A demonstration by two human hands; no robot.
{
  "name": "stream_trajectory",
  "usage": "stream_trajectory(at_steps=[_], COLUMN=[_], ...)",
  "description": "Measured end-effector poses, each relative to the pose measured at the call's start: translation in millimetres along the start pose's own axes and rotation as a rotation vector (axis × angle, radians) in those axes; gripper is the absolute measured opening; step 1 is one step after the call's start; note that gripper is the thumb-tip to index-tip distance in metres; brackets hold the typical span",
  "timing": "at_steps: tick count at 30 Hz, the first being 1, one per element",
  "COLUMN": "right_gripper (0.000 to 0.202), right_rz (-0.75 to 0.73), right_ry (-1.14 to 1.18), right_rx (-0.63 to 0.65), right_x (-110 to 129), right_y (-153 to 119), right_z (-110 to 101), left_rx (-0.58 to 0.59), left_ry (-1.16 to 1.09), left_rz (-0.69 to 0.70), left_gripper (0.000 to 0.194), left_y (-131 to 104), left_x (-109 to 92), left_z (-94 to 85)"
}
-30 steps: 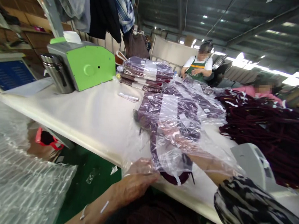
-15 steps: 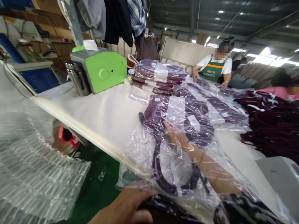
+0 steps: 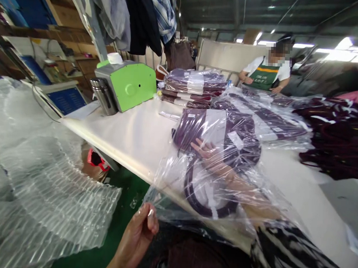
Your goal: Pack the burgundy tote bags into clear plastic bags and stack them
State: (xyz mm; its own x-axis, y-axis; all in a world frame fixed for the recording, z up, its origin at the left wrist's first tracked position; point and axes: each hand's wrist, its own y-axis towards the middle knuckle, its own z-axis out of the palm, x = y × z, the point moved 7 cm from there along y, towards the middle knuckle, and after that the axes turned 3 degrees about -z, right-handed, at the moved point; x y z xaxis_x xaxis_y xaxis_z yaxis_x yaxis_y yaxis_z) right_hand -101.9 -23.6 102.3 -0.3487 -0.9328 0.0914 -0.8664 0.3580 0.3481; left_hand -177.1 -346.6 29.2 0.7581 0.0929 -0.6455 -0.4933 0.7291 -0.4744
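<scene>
A dark purple handbag (image 3: 191, 128) with a looped handle (image 3: 191, 190) and a white paper band lies on the table inside a clear plastic bag (image 3: 171, 169). My right hand (image 3: 206, 149) reaches inside the plastic, its fingers spread and laid on the handbag just above the handle. At the near table edge, my left hand (image 3: 141, 229) is closed in a pinch on a corner of the plastic bag, stretching it leftward. A small white tag (image 3: 235, 139) shows on the handbag.
Wrapped purple bags are stacked (image 3: 195, 85) at the back, with more wrapped bags (image 3: 274, 122) to the right. A green machine (image 3: 136, 86) and a steel flask (image 3: 105, 97) stand at the left. A co-worker (image 3: 264, 72) stands across the table (image 3: 128, 132). Clear air-cushion film (image 3: 60, 200) hangs at the left.
My left hand has gone from loosely extended fingers to a pinch on the plastic bag's corner, pulling it taut. My right hand remains on the handbag inside the plastic, fingers more spread.
</scene>
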Motion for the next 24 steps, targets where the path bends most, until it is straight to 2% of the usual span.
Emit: stream_trajectory(at_steps=[2,4,6,7,9,11,13,15,16,18,20,22,24], right_gripper=[0.054,0.053,0.057,0.059,0.059,0.058,0.057,0.055,0.053,0.055,0.058,0.06,0.062], right_rz=[-0.037,-0.036,-0.001,0.03,0.124,0.294,0.499,0.639,0.665,0.646,0.684,0.695,0.634], right_ry=[0.013,0.018,0.004,-0.011,-0.059,-0.124,-0.191,-0.228,-0.228,-0.202,-0.194,-0.165,-0.064], right_rx=[0.021,0.023,0.009,-0.005,-0.049,-0.12,-0.173,-0.162,-0.143,-0.078,-0.071,-0.078,-0.039], right_x=[5,8,6,3,-7,-22,-36,-40,-37,-24,-9,7,21], right_y=[0,-4,-17,-27,-57,-104,-165,-232,-264,-317,-356,-374,-371], right_z=[-1,-7,-18,-25,-42,-60,-73,-74,-70,-55,-48,-51,-66], left_rx=[-0.056,-0.072,-0.13,-0.197,-0.359,-0.41,-0.292,-0.078,0.029,0.18,0.235,0.278,0.318], left_ry=[0.183,0.524,0.871,1.005,1.189,1.328,1.462,1.623,1.719,1.873,1.931,1.911,1.839], left_rz=[-0.02,-0.049,0.032,0.131,0.426,0.774,1.087,1.275,1.31,1.32,1.286,1.227,1.139], left_gripper=[0.046,0.052,0.052,0.049,0.045,0.044,0.048,0.048,0.046,0.044,0.043,0.039,0.039], left_y=[-3,0,6,10,13,14,18,27,33,44,53,58,65], left_x=[2,-7,-36,-58,-105,-136,-141,-123,-109,-87,-81,-90,-110], left_z=[-27.8,-54.1,-72.7,-76.9,-69.6,-39.9,-0.4,30.1,37.8,36.8,21.7,5.9,-0.2])
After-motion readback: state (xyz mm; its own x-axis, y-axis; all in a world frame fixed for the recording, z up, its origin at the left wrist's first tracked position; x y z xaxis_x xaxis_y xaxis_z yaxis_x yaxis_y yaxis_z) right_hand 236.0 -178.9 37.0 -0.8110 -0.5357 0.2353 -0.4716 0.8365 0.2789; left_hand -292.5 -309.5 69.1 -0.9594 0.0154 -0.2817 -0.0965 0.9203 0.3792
